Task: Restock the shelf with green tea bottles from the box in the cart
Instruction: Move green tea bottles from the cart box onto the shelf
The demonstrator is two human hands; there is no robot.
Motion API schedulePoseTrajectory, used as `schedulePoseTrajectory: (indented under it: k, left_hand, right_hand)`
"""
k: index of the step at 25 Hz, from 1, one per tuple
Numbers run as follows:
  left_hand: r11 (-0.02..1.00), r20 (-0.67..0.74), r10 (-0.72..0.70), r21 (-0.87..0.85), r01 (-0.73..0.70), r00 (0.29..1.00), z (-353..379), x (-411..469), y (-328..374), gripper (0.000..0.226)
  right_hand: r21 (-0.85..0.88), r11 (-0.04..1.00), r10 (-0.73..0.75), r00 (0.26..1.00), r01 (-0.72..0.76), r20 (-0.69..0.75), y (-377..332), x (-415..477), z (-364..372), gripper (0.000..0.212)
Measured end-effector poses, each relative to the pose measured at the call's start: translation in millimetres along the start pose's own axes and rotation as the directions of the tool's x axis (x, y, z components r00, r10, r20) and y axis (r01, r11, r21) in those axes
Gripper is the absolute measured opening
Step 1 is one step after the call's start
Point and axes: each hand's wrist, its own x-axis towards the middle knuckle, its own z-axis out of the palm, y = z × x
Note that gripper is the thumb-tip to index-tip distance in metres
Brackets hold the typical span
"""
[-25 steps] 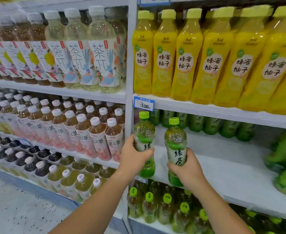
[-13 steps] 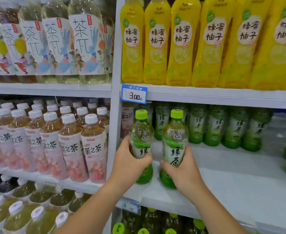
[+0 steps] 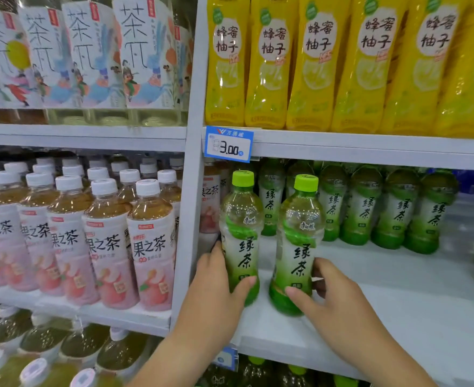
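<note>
Green-capped left bottle (image 3: 243, 236) gripped low by the left hand (image 3: 216, 286), fingers curled round it; right bottle (image 3: 300, 247) held likewise near its base by the right hand (image 3: 333, 300). Both upright near the front of the white shelf (image 3: 384, 289). Best slid straight back toward the rear row (image 3: 361, 210), bases flat, labels outward, without knocking neighbours. Release only once steady.

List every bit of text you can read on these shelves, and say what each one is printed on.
"绿茶": green tea bottles, the front pair and the back row.
"3.00": blue price tag; its header line is blurred.
"蜂蜜柚子": yellow bottles, top right.
"茶π": white-label bottles, top left.
"果之茶": pink-label bottles, middle left.
Small brand marks and fine print on all labels: too small to read.
</note>
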Motion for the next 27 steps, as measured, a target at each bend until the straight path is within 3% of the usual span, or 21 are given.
schedulePoseTrajectory:
  k: [5,9,13,16,21,27]
  left_hand:
    - [0.997,-0.019,0.002,-0.075,-0.003,1.000,12.2,28.5,0.5,0.046]
    - [0.995,0.014,-0.082,0.057,0.082,0.996,22.7,62.9,-1.0,0.048]
    - [0.982,0.041,-0.188,0.012,0.187,0.981,36.0,92.5,-8.8,0.055]
    - [0.980,-0.025,-0.187,0.063,0.188,0.982,44.2,108.5,-17.7,0.045]
    - [0.967,-0.043,-0.227,-0.130,0.220,0.973,60.0,116.7,-27.2,0.041]
    - [0.979,-0.136,-0.197,-0.087,0.186,0.971,68.0,120.3,-38.7,0.048]
  right_hand:
    - [-0.047,0.999,-0.011,0.999,0.013,0.049,1.7,48.1,8.9,0.029]
    - [-0.075,0.997,0.003,1.000,-0.002,0.019,11.7,82.7,22.8,0.033]
    - [-0.068,0.997,0.036,0.999,-0.037,-0.015,15.7,112.2,33.1,0.037]
    - [-0.050,0.994,0.096,0.995,-0.096,-0.013,15.2,132.7,38.7,0.040]
    - [-0.059,0.991,0.122,0.992,-0.124,-0.025,18.3,147.7,42.7,0.040]
    - [-0.077,0.989,0.122,0.990,-0.127,-0.071,16.9,154.5,47.8,0.039]
